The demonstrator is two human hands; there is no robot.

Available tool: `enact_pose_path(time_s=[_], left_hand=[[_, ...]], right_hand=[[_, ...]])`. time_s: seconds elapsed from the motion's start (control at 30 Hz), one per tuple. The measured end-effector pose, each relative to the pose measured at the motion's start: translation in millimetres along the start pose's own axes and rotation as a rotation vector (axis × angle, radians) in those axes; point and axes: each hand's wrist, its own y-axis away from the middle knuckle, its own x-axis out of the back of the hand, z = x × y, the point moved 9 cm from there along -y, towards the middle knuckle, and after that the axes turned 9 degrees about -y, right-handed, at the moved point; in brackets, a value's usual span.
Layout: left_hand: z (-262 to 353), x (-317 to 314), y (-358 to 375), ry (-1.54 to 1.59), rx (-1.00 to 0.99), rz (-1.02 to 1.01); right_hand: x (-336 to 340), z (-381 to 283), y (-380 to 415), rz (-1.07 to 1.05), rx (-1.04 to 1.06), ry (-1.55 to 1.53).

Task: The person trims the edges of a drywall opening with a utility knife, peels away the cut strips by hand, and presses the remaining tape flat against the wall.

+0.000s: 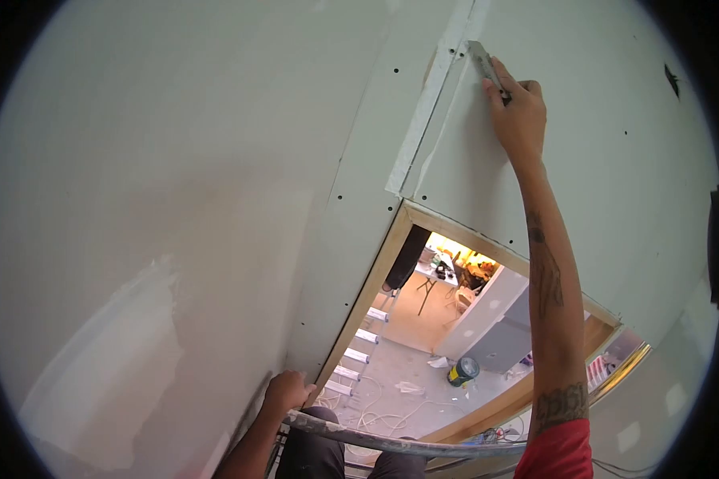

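Observation:
My right hand is raised high, its fingers closed around a slim grey utility knife. The knife's tip touches or nearly touches the drywall beside a pale vertical joint strip, close to two dark screw heads. Low on the left, my left hand has curled fingers against the wall, by the lower edge of the wooden frame of an opening. What those fingers grip, if anything, is hidden.
A curved, dusty rail crosses in front of my legs. Through the opening, far below, are a ladder, a bucket, loose cables and a folding table. A dark hole marks the drywall at upper right.

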Motion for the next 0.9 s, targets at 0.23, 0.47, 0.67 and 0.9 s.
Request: enact_pose_path(time_s=[0.23,0.47,0.67,0.9], left_hand=[[1,0,4,-0.015,0.004,0.023],[-2,-3,6,-0.006,-0.002,0.05],[1,3,7,-0.003,0.015,0.023],[0,-1,7,-0.006,0.045,-0.074]], right_hand=[[-15,-8,7,-0.089,-0.115,0.144],[-17,-2,10,-0.03,-0.131,0.127],[-18,-5,10,-0.061,-0.12,0.137],[-21,-9,17,-0.118,-0.097,0.197]])
